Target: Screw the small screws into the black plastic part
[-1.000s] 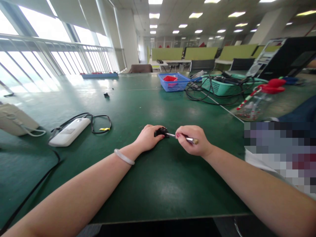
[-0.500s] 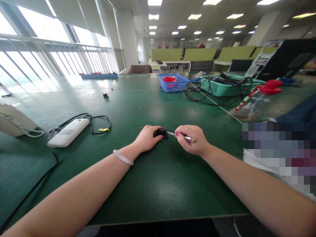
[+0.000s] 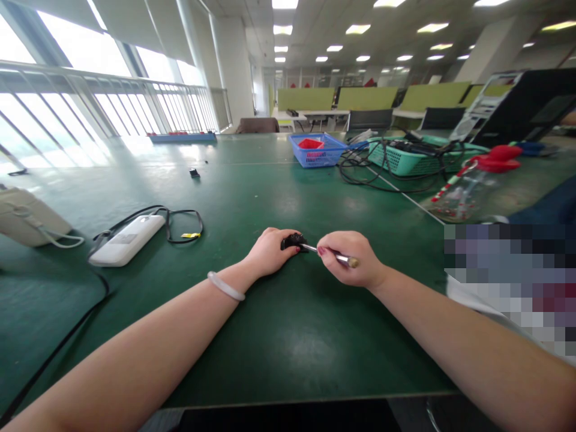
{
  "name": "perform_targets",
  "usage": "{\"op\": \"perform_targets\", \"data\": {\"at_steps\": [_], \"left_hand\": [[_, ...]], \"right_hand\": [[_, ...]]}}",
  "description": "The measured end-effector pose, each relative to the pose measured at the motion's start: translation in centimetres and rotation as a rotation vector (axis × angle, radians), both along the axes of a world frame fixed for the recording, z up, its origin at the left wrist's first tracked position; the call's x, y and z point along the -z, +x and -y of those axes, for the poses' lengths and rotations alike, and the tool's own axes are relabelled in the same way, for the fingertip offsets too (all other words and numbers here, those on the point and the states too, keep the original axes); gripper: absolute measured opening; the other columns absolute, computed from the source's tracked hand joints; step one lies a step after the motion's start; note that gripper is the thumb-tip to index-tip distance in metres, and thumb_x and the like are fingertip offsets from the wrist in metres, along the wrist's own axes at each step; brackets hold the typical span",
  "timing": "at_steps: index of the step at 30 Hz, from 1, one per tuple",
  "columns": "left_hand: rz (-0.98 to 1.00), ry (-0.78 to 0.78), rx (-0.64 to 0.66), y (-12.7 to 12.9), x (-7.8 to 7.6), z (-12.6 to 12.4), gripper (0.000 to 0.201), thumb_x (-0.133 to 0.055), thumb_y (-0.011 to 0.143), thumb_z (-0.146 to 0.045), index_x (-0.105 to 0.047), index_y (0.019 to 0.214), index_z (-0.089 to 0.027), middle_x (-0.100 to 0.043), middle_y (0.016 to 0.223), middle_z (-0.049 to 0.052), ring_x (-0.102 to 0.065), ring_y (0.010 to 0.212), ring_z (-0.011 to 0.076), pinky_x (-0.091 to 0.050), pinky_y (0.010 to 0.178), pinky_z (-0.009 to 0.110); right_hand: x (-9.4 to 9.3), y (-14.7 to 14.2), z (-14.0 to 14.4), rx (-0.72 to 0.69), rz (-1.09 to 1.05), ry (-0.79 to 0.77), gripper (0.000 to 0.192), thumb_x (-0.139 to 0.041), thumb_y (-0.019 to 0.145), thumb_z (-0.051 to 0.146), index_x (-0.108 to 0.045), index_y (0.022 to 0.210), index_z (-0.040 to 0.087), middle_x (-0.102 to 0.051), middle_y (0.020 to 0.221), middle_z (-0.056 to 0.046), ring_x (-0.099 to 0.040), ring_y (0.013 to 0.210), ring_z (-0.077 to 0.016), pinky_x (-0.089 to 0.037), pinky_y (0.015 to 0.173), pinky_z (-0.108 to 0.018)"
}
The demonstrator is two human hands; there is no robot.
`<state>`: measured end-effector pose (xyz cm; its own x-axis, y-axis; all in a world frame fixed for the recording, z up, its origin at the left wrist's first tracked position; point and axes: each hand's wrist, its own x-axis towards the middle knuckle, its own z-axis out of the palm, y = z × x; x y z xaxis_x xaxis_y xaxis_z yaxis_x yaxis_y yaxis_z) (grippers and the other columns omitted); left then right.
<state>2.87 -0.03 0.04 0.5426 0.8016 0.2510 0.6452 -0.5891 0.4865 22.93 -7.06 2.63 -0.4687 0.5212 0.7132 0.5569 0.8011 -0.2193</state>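
My left hand [image 3: 269, 252] rests on the green table [image 3: 292, 336], its thumb and fingers closed around a small black part [image 3: 292, 242] whose exact kind I cannot make out. From the right, my right hand [image 3: 353, 255] grips a slim metal screwdriver [image 3: 345, 260] in its fist. The thin shaft points left, and its tip meets the right side of the black part near my left thumb. My left fingers partly cover the part.
To the left lie a white power bank-like device [image 3: 128, 240], a black strap and a beige case [image 3: 31, 219]. A small black piece [image 3: 194, 173] sits farther back. Behind stand a blue basket [image 3: 317, 156] and a teal basket with cables [image 3: 405, 162]. A red-lidded bottle [image 3: 472, 186] and a seated person are at right.
The screwdriver's tip has shifted slightly left and down, from the part's upper right side to lower on it. My left hand still holds the part in place.
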Motion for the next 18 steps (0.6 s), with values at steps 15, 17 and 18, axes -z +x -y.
{"op": "perform_targets", "data": {"at_steps": [15, 17, 18], "left_hand": [[-0.022, 0.035, -0.015, -0.03, 0.04, 0.05, 0.039, -0.065, 0.081, -0.033, -0.066, 0.118, -0.024, -0.072, 0.109, 0.005, -0.061, 0.107, 0.026, -0.047, 0.098, 0.038], [-0.02, 0.04, -0.009, -0.04, 0.04, 0.04, 0.039, -0.065, 0.081, -0.034, -0.065, 0.118, -0.023, -0.072, 0.11, 0.005, -0.061, 0.107, 0.0262, -0.047, 0.097, 0.038], [-0.017, 0.042, -0.01, -0.04, 0.07, 0.03, 0.039, -0.065, 0.081, -0.034, -0.065, 0.118, -0.023, -0.072, 0.111, 0.005, -0.061, 0.107, 0.0262, -0.047, 0.097, 0.038]], "right_hand": [[0.2, -0.31, 0.05, 0.018, 0.033, 0.087, 0.015, -0.05, 0.087, 0.019, -0.059, 0.074, 0.02, -0.057, 0.06, 0.001, -0.051, 0.053, -0.0121, -0.04, 0.056, -0.025], [0.2, -0.33, 0.07, 0.024, 0.026, 0.093, 0.016, -0.05, 0.087, 0.019, -0.059, 0.074, 0.02, -0.057, 0.06, 0.001, -0.051, 0.053, -0.0121, -0.04, 0.056, -0.025], [0.2, -0.34, 0.07, 0.03, 0.021, 0.096, 0.016, -0.049, 0.087, 0.019, -0.058, 0.074, 0.02, -0.057, 0.061, 0.001, -0.051, 0.053, -0.0122, -0.04, 0.056, -0.025]]}}
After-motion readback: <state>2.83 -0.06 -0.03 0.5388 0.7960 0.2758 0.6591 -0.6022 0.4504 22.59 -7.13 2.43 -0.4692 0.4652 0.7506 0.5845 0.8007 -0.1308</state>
